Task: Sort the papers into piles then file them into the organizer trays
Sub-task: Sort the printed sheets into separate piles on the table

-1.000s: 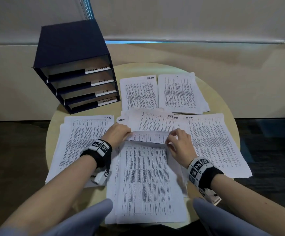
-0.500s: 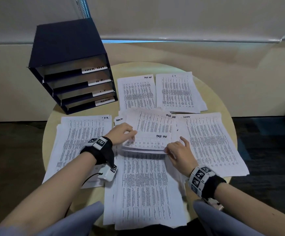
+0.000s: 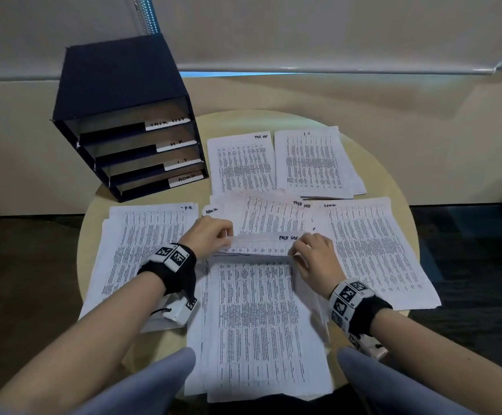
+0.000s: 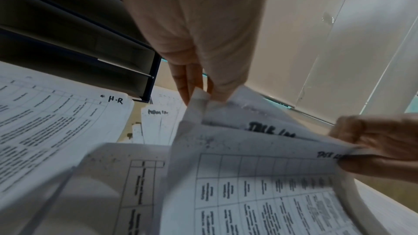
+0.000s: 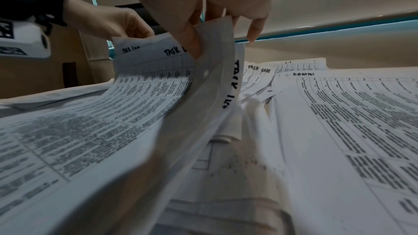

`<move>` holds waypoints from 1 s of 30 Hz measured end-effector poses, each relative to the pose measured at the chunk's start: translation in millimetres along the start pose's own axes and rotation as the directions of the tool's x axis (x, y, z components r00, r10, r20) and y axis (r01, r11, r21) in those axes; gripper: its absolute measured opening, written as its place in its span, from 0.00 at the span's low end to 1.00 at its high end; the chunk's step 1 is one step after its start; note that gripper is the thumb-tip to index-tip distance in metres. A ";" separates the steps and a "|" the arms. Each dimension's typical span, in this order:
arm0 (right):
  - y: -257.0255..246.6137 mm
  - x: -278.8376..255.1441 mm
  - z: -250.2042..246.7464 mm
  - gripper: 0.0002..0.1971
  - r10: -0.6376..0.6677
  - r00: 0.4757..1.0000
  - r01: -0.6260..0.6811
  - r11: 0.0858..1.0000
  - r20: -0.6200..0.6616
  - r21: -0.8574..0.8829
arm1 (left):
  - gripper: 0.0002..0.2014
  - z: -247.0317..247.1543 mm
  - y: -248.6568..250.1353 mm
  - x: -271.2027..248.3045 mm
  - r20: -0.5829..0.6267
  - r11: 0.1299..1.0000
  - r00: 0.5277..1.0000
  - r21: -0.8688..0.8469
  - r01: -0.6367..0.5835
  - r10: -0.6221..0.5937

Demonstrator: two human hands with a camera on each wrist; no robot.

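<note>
A thick unsorted stack of printed papers [image 3: 255,319] lies in front of me on the round table [image 3: 393,175]. My left hand [image 3: 213,235] pinches the far left corner of its top sheets [image 4: 248,149], marked "Task list". My right hand [image 3: 309,250] pinches their far right corner [image 5: 212,60], and the far edge is lifted and curled towards me. The dark blue organizer [image 3: 123,115] stands at the back left with several labelled trays.
Sorted piles lie around the stack: H-R [image 3: 147,235] on the left, Admin [image 3: 372,244] on the right, Task list [image 3: 240,163] and I-T [image 3: 312,160] at the back. Loose sheets [image 3: 270,214] lie fanned in the middle. My knees show at the near table edge.
Both hands have stayed at the far edge of the near stack, leafing through its top sheets. The "Task list" sheets laid back half a second ago are now curled up higher.
</note>
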State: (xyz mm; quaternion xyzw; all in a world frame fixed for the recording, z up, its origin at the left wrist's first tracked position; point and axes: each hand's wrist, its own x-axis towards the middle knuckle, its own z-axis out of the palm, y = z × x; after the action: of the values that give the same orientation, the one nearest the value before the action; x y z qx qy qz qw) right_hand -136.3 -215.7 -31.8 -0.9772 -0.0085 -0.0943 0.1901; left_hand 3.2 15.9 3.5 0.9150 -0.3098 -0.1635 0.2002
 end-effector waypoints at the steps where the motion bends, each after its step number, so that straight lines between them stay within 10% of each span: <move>1: -1.8 1.2 -0.8 0.05 0.014 1.000 -0.014 1.000 -0.018 -0.016 | 0.03 -1.5 -0.9 -3.7 0.007 1.000 1.000 -0.018 -0.021 0.021; 12: 0.0 -7.3 3.8 0.06 0.000 0.993 -0.003 1.000 0.121 0.025 | 0.12 -1.7 -0.2 -22.9 0.212 0.989 0.977 -0.145 -0.001 0.032; 16: 2.1 -15.2 2.5 0.06 -0.023 0.995 0.018 0.998 0.098 0.054 | 0.15 -1.8 -8.0 -13.7 0.118 0.959 0.987 -0.248 0.134 -0.108; 22: 2.8 -12.8 -1.2 0.03 -0.008 0.993 -0.001 0.996 0.115 0.085 | 0.14 2.8 -29.7 -0.6 0.219 0.960 0.939 0.149 0.235 -0.264; 30: -0.6 -4.8 -0.2 0.06 -0.048 0.992 0.047 0.999 0.117 0.015 | 0.04 1.3 -26.6 -4.1 0.110 0.985 0.983 -0.070 0.157 -0.148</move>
State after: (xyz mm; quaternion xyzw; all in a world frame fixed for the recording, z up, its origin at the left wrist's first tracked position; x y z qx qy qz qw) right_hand -141.1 -215.2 -32.3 -0.9794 -0.0435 -0.0410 0.1929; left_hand 13.0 37.5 -9.3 0.9177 -0.2421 -0.2380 0.2064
